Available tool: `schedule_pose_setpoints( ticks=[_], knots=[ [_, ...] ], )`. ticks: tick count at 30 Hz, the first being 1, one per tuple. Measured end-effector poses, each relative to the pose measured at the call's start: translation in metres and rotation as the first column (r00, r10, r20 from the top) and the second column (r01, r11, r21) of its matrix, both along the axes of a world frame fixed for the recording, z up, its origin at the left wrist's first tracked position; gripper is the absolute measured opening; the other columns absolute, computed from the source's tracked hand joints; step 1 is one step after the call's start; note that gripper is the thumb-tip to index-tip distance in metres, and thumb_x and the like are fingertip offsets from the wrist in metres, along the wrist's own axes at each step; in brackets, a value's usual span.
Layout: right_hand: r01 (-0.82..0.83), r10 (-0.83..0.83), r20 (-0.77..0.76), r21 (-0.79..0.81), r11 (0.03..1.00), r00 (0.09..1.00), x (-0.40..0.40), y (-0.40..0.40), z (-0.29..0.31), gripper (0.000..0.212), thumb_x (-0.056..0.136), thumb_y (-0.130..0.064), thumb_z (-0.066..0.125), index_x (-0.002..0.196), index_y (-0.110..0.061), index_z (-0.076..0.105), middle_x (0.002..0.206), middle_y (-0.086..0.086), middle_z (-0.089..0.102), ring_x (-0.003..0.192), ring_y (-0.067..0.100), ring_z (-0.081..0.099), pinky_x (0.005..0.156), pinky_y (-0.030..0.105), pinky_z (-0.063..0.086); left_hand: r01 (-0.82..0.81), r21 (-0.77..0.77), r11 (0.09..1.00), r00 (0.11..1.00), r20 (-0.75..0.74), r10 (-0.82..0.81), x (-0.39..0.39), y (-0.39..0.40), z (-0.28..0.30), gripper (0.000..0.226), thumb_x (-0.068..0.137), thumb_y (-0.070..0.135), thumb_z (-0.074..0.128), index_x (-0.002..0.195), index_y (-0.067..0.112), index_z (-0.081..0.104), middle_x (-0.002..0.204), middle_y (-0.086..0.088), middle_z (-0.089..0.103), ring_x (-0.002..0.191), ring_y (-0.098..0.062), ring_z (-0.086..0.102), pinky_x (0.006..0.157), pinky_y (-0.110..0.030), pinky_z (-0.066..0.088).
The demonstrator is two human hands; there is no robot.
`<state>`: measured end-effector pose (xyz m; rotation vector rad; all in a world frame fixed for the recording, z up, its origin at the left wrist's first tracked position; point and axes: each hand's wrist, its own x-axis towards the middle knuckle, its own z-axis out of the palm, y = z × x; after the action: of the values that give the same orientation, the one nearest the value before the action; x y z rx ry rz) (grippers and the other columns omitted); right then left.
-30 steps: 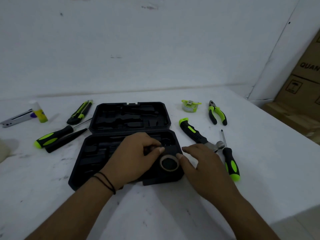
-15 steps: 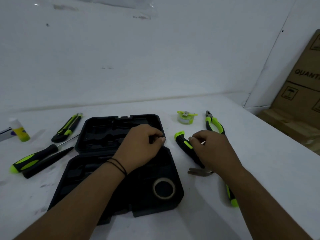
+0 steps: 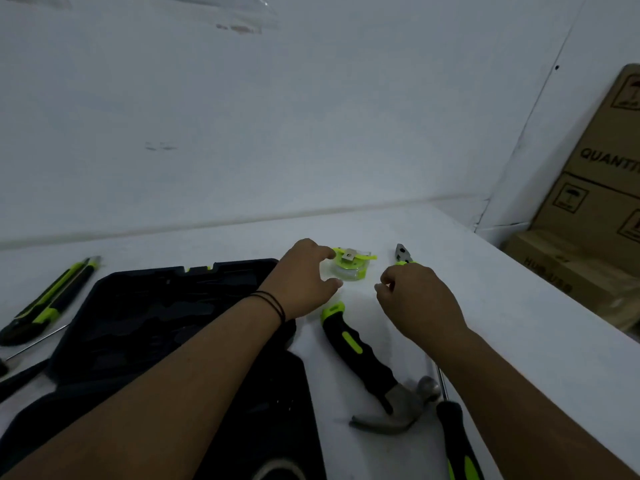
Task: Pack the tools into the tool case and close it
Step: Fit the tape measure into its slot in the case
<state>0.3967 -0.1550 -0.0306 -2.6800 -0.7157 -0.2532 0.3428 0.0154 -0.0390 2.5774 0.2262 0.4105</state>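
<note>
The black tool case lies open on the white table, lid at the back, partly hidden by my left forearm. My left hand reaches past the case's right side. Its forefinger and thumb are spread at the left edge of the green tape measure, which rests on the table. My right hand hovers with loosely curled fingers over the pliers, of which only the jaws show. A black and green hammer lies in front of both hands. A roll of tape sits in the case's near corner.
A black and green screwdriver lies right of the hammer head. A utility knife and more screwdrivers lie left of the case. Cardboard boxes stand beyond the table's right edge. A white wall rises behind the table.
My left hand left the case and moved back and right to the tape measure. My right hand moved from the hammer handle toward the pliers. The camera tilted up and closer.
</note>
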Motion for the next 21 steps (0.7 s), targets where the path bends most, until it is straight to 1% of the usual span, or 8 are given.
schedule_pose_setpoints(
  ticks=[2, 5, 8, 10, 11, 13, 15, 21],
  knots=[
    [-0.019, 0.019, 0.010, -0.012, 1.000, 1.000, 0.008, 0.004, -0.002, 0.021, 0.087, -0.022, 0.050, 0.090, -0.008, 0.065, 0.090, 0.009, 0.065, 0.083, 0.027, 0.060, 0.070, 0.033, 0.050, 0.019, -0.014, 1.000, 0.998, -0.065, -0.020, 0.015, 0.000, -0.001, 0.046, 0.079, 0.029, 0.067, 0.120, 0.014, 0.055, 0.115, -0.005, 0.050, 0.109, -0.018, 0.048, 0.078, -0.018, 0.031],
    [-0.029, 0.031, -0.025, 0.050, 0.998, 0.999, 0.018, 0.010, -0.003, 0.023, 0.087, -0.015, 0.048, 0.105, -0.009, 0.061, 0.101, 0.011, 0.059, 0.090, 0.029, 0.058, 0.077, 0.036, 0.050, 0.013, 0.006, 1.000, 0.989, -0.149, -0.012, 0.042, 0.001, -0.008, 0.037, 0.071, 0.040, 0.066, 0.094, 0.015, 0.052, 0.102, -0.006, 0.047, 0.104, -0.025, 0.050, 0.072, -0.025, 0.033],
    [-0.046, 0.048, -0.060, 0.028, 0.999, 0.997, 0.028, 0.014, -0.007, 0.026, 0.086, -0.009, 0.049, 0.110, -0.010, 0.060, 0.106, 0.012, 0.059, 0.094, 0.027, 0.056, 0.080, 0.036, 0.048, 0.016, -0.029, 0.999, 0.974, -0.226, -0.023, 0.058, 0.000, -0.011, 0.075, 0.074, 0.045, 0.066, 0.135, 0.015, 0.035, 0.136, -0.011, 0.038, 0.128, -0.027, 0.037, 0.095, -0.029, 0.035],
    [-0.056, 0.054, -0.102, -0.021, 0.998, 0.993, 0.031, 0.017, -0.009, 0.026, 0.089, -0.010, 0.048, 0.112, -0.008, 0.060, 0.111, 0.009, 0.058, 0.100, 0.024, 0.055, 0.079, 0.030, 0.044, 0.022, -0.046, 0.999, 0.958, -0.284, -0.034, 0.063, -0.002, -0.013, 0.086, 0.077, 0.044, 0.066, 0.143, 0.012, 0.021, 0.141, -0.011, 0.035, 0.131, -0.026, 0.035, 0.099, -0.032, 0.034],
    [-0.048, 0.045, -0.113, -0.021, 0.999, 0.993, 0.032, 0.019, -0.010, 0.026, 0.090, -0.012, 0.048, 0.113, -0.008, 0.059, 0.113, 0.009, 0.057, 0.101, 0.023, 0.054, 0.075, 0.027, 0.040, 0.023, -0.029, 0.999, 0.959, -0.283, -0.030, 0.066, -0.003, -0.014, 0.076, 0.077, 0.045, 0.066, 0.137, 0.012, 0.031, 0.135, -0.011, 0.042, 0.126, -0.027, 0.040, 0.094, -0.032, 0.037],
    [-0.027, 0.026, -0.122, -0.004, 1.000, 0.992, 0.033, 0.023, -0.014, 0.025, 0.090, -0.016, 0.049, 0.113, -0.008, 0.058, 0.114, 0.011, 0.057, 0.102, 0.022, 0.055, 0.072, 0.026, 0.037, -0.001, 0.009, 1.000, 0.978, -0.208, 0.003, 0.071, -0.001, -0.020, 0.033, 0.077, 0.044, 0.064, 0.094, 0.019, 0.050, 0.102, -0.006, 0.058, 0.104, -0.026, 0.054, 0.073, -0.029, 0.039],
    [-0.022, 0.025, -0.135, 0.021, 1.000, 0.991, 0.034, 0.026, -0.017, 0.025, 0.090, -0.018, 0.049, 0.112, -0.008, 0.058, 0.115, 0.012, 0.056, 0.102, 0.024, 0.054, 0.074, 0.028, 0.038, -0.029, -0.018, 0.999, 0.992, -0.125, 0.027, 0.072, 0.001, -0.023, 0.035, 0.075, 0.042, 0.066, 0.064, 0.023, 0.039, 0.072, 0.003, 0.051, 0.079, -0.022, 0.053, 0.058, -0.027, 0.031],
    [0.040, -0.022, -0.144, 0.122, 0.992, 0.989, 0.030, 0.022, -0.015, 0.028, 0.093, -0.019, 0.045, 0.108, 0.000, 0.059, 0.106, 0.014, 0.062, 0.096, 0.026, 0.056, 0.074, 0.033, 0.041, -0.004, -0.133, 0.991, 1.000, 0.019, 0.007, 0.062, -0.001, -0.012, 0.040, 0.069, 0.037, 0.074, 0.060, 0.018, 0.040, 0.064, 0.002, 0.047, 0.064, -0.017, 0.045, 0.050, -0.026, 0.027]
  ],
)
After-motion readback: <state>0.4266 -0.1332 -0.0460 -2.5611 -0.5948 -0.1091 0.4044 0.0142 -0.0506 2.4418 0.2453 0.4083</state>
